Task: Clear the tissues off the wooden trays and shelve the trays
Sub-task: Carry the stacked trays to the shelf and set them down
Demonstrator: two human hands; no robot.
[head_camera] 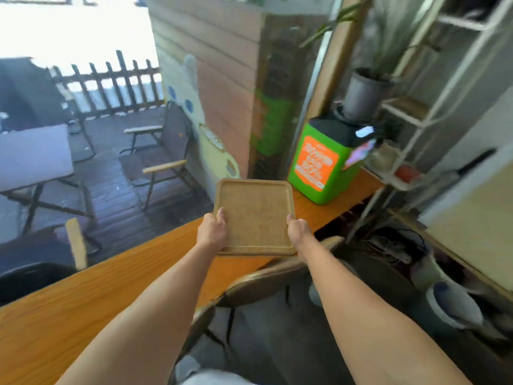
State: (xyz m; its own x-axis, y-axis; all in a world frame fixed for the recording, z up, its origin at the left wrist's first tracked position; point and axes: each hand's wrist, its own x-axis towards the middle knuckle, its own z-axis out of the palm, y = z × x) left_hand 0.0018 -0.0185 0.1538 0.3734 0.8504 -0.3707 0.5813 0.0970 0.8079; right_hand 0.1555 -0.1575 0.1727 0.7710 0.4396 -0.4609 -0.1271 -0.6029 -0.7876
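A square wooden tray (254, 212) with a raised rim is held level above the orange wooden counter (97, 290). My left hand (212, 230) grips its near left edge, thumb on top. My right hand (297, 230) grips the near right edge the same way. The tray's surface is bare; no tissue shows on it. A white metal shelf rack (433, 107) stands at the right, with a wooden board on one of its levels.
A green bin (319, 165) with an orange label and black lid stands on the counter's far end, a potted plant (363, 93) behind it. A wooden stool (266, 276) sits under the counter. Folding chairs (158, 151) and a table stand on the deck outside. The view is motion-blurred.
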